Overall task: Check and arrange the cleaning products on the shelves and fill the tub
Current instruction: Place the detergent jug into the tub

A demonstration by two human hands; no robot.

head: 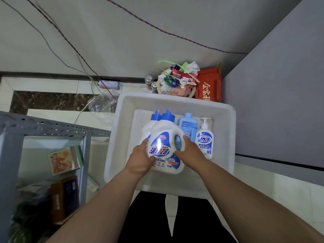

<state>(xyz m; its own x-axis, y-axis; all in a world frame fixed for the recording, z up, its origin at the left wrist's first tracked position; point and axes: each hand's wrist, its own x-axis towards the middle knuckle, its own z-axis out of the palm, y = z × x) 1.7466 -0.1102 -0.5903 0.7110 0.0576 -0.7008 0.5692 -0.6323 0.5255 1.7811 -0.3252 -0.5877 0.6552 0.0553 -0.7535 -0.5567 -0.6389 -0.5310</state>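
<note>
A white plastic tub [226,130] stands on the floor in front of me. Over it I hold a white detergent jug [165,142] with a blue cap. My left hand [140,160] grips its left side and my right hand [190,151] grips its handle side. Behind it, a second white jug [149,126] stands in the tub, mostly hidden. To the right in the tub stand a light-blue bottle [188,126] and a white pump bottle [204,141].
A grey metal shelf rack [52,128] is at the left, with a green-edged box [64,160] and a brown box [64,199] on lower levels. A full waste basket [177,81], spray cans [150,82] and a red carton [208,86] sit behind the tub. A grey wall rises at right.
</note>
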